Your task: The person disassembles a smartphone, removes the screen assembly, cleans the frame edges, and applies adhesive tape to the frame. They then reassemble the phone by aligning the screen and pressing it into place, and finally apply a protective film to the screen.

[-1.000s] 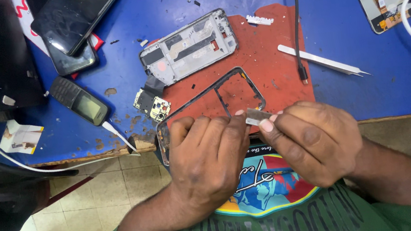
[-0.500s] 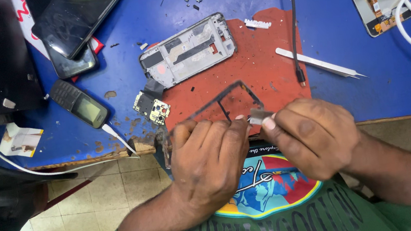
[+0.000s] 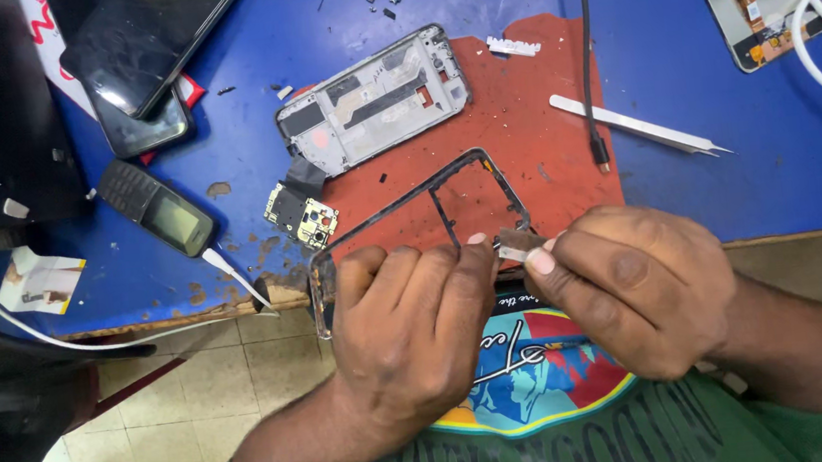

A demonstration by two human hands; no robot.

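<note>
Item: thin black phone frame (image 3: 430,214), empty, its open rectangle showing only the red mat (image 3: 533,139) beneath. It was held at the blue table's (image 3: 696,63) near edge, long axis running diagonally from lower left to upper right. The left hand (image 3: 412,346) was curled over the frame's near edge, gripping it. The right hand (image 3: 633,290) pinched a small silvery piece (image 3: 515,244) against the frame's near right corner. Stripped phone chassis (image 3: 373,99) lay further back on the mat, similarly slanted. Metal tweezers (image 3: 637,126) lay right of the frame, tip pointing right.
</note>
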